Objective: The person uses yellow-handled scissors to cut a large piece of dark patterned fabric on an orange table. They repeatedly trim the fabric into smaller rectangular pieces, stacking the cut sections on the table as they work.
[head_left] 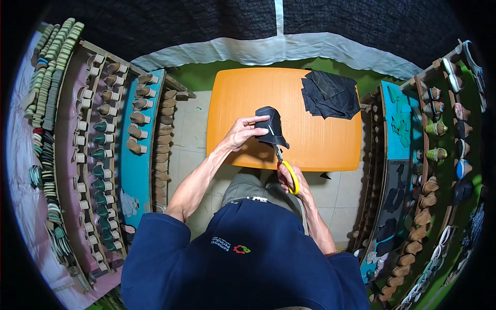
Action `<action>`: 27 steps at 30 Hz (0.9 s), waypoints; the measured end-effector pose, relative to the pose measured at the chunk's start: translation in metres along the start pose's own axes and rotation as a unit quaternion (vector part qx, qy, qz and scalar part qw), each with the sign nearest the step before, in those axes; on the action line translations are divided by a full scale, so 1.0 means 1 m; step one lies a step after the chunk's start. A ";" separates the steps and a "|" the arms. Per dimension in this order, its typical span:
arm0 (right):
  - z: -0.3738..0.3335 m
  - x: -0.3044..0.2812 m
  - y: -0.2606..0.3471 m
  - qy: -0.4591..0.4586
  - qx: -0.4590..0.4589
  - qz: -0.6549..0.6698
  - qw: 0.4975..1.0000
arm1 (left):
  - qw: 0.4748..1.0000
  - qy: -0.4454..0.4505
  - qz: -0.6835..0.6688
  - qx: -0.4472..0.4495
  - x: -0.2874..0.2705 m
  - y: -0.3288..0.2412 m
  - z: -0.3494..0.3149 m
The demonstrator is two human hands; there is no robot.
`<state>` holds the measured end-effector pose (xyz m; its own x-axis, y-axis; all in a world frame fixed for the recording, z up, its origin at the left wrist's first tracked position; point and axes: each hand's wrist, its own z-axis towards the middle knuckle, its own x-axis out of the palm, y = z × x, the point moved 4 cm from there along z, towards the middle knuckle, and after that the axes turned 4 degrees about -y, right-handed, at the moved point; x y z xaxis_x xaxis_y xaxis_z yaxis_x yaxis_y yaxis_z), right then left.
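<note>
Over the near edge of the orange table (245, 85), my left hand (242, 132) pinches a piece of black sheet material (269, 115) between thumb and fingers. The piece is curved along its far side, and a pale line or slit shows on it. My right hand (287, 178) is closed around the yellow handles of a pair of scissors (292, 180). Their metal blades point away from me and meet the near right edge of the black piece. How far the blades are apart I cannot tell. A stack of black cut sheets (330, 95) lies on the table's far right corner.
Racks with shoe lasts and shoes (103, 155) stand on the left. More lasts (421, 222) and shoes line the right side, beside a blue board (397, 124) with green scraps. A dark curtain (351, 20) hangs behind the table. Pale floor tiles (186, 124) show around it.
</note>
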<state>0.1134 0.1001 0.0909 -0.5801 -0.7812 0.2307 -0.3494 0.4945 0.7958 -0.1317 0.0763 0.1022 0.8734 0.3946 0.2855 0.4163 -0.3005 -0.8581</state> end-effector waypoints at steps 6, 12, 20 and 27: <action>0.008 0.000 -0.008 0.003 0.001 0.000 1.000 | 0.997 0.068 0.040 0.008 0.010 -0.013 -0.004; 0.007 0.003 -0.004 0.004 0.002 0.023 1.000 | 0.998 0.062 0.021 0.013 0.012 -0.006 -0.007; 0.006 0.004 -0.004 -0.012 -0.007 0.035 0.999 | 0.998 0.008 -0.034 0.051 0.019 0.007 -0.010; 0.002 0.008 -0.002 -0.041 0.010 0.029 0.999 | 0.996 -0.017 -0.068 0.062 0.023 0.012 -0.015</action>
<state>0.1079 0.0936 0.0903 -0.6574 -0.7177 0.2298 -0.3276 0.5468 0.7705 -0.1032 0.0684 0.1053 0.8012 0.4548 0.3890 0.4935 -0.1344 -0.8593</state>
